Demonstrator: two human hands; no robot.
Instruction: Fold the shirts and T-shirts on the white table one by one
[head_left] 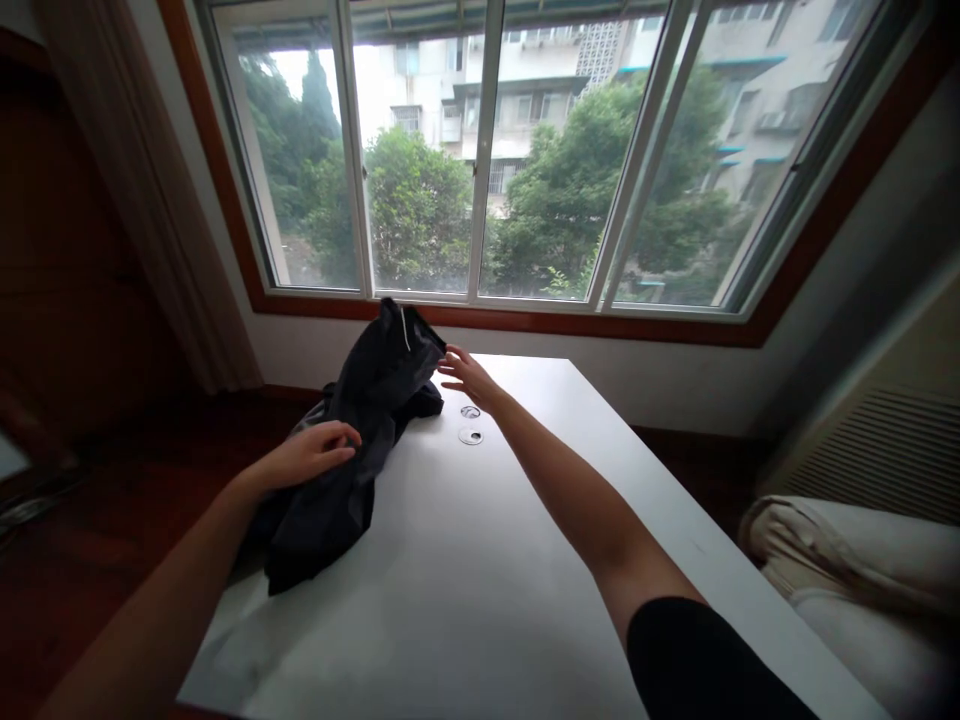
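A dark, crumpled garment (360,440) lies along the left side of a white table (480,590), one end bunched up high near the far edge. My left hand (315,452) rests on the middle of the garment with its fingers curled into the cloth. My right hand (463,375) reaches far forward, fingers spread apart, its fingertips just beside the raised end of the garment; it holds nothing.
Two small round cable-hole caps (470,424) sit in the tabletop just under my right wrist. A wide window (487,150) spans the wall behind the table. A pale cushioned seat (855,580) stands at the right, a curtain (150,200) at the left.
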